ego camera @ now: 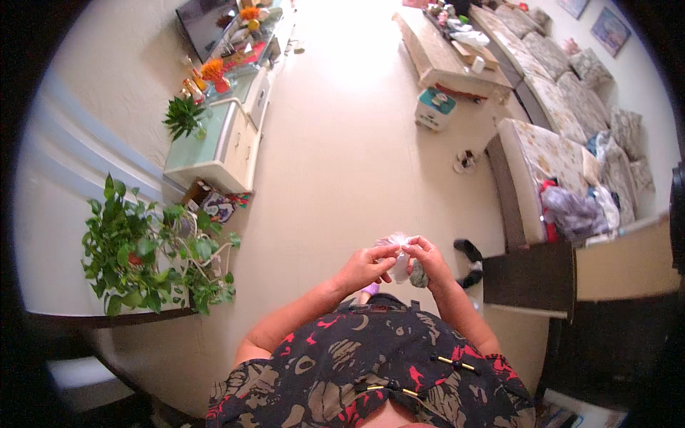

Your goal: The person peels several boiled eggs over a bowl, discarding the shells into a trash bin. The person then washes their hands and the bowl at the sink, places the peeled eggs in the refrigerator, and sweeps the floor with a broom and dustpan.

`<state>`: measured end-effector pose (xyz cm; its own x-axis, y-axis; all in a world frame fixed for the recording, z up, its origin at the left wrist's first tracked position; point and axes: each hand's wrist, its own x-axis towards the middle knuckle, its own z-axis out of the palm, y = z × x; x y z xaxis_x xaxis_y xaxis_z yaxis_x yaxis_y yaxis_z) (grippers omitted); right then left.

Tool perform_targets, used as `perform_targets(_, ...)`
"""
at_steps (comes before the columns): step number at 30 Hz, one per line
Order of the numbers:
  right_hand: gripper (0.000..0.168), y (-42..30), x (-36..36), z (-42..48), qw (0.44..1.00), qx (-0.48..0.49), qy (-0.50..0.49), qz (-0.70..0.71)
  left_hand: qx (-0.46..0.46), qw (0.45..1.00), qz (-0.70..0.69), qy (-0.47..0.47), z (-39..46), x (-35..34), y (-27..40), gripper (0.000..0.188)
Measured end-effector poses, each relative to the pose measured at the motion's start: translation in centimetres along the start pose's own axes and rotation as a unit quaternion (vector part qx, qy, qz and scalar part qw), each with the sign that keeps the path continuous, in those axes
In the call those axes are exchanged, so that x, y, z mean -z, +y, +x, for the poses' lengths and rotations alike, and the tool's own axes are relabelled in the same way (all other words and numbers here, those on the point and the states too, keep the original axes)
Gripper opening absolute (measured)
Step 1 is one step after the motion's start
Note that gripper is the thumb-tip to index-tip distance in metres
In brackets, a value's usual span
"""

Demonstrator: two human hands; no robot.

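Observation:
Both hands are in front of my body, close together over the floor. My left hand [369,265] pinches a thin whitish plastic bag [400,270] from one side. From the other side, my right hand [429,263] grips the gathered top of the same bag with thumb and finger. A grey-green fuzzy wad [418,274] hangs at the palm of my right hand, seemingly held by its lower fingers. What the bag contains cannot be made out.
A leafy potted plant [128,257] stands left, near a glass-topped cabinet [214,139]. Ahead right are a white bin with a teal lid [436,109] and a long table [455,53]. A sofa [535,155] with clothes lines the right. Black shoes [471,262] lie near my right hand.

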<state>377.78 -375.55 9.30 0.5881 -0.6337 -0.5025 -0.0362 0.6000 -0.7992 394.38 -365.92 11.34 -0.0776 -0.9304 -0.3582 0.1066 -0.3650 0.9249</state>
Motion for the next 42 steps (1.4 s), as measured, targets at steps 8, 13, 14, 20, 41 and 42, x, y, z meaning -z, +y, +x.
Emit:
perform_targets(8,0.017,-13.9,1.2,22.8,0.997,-0.03,0.005,0.073,0.0,0.955,-0.112,0.275,9.7,18.2,7.6,0.034)
perform_targets(13,0.02,-21.2,3.4,36.4,0.991,-0.008,0.056,0.122,0.068,0.876,-0.194,0.436,16.2,32.7,5.0,0.03)
perform_targets(14,0.02,-22.9,3.6,38.7,0.984,-0.012,0.091,0.153,0.063,0.877,-0.189,0.438,18.5,35.4,6.3,0.03)
perform_targets(20,0.019,-34.0,5.1,49.6,0.965,0.059,0.152,0.204,0.01,0.932,-0.129,0.338,36.3,46.5,17.8,0.03)
perform_targets(41,0.015,-71.7,-0.6,111.8,0.994,0.043,0.045,0.095,0.381,0.669,-0.342,0.538,60.8,79.8,2.8,0.024)
perform_targets(42,0.016,-73.5,-1.5,114.5,0.994,0.044,0.052,0.083,0.395,0.647,-0.364,0.542,62.1,80.7,3.4,0.023)
